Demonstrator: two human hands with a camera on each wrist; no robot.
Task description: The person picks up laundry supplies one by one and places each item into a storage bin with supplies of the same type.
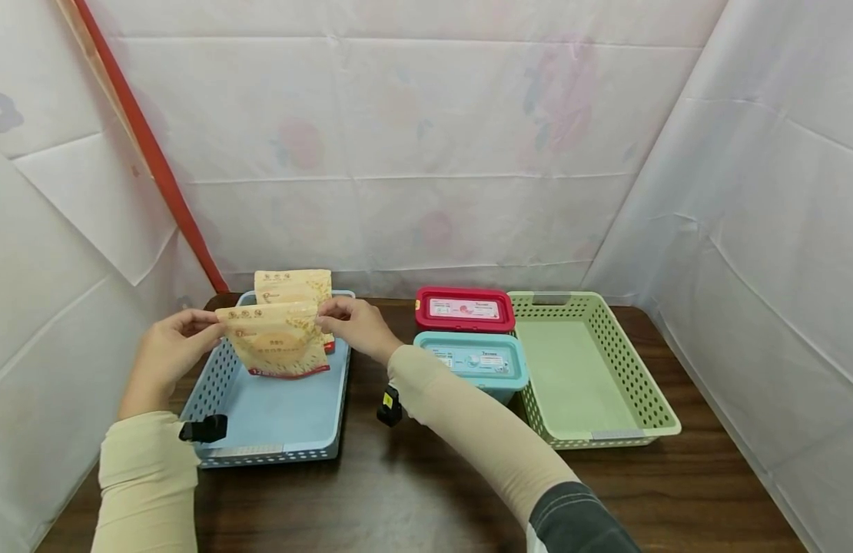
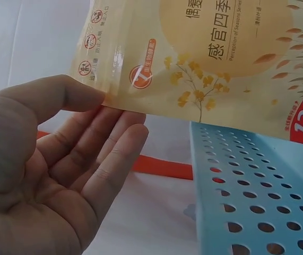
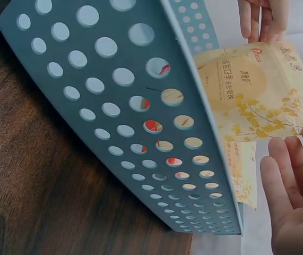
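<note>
A pale yellow pouch (image 1: 277,342) with a red lower edge hangs over the blue basket (image 1: 288,415), pinched at both upper corners. My left hand (image 1: 170,349) holds its left corner between thumb and fingers; in the left wrist view the other fingers of that hand (image 2: 61,154) lie loosely beneath. At the opposite corner, my right hand (image 1: 360,326) pinches the pouch, also visible in the right wrist view (image 3: 297,180). Behind it a second matching pouch (image 1: 295,286) stands upright at the basket's far end, partly hidden by the first.
Right of centre, a red-lidded box (image 1: 464,309) sits behind a light blue lidded box (image 1: 478,361). Beside them lies a green perforated basket (image 1: 585,376). Everything rests on a dark wooden table (image 1: 413,491), with white sheeting (image 1: 426,138) hung around it.
</note>
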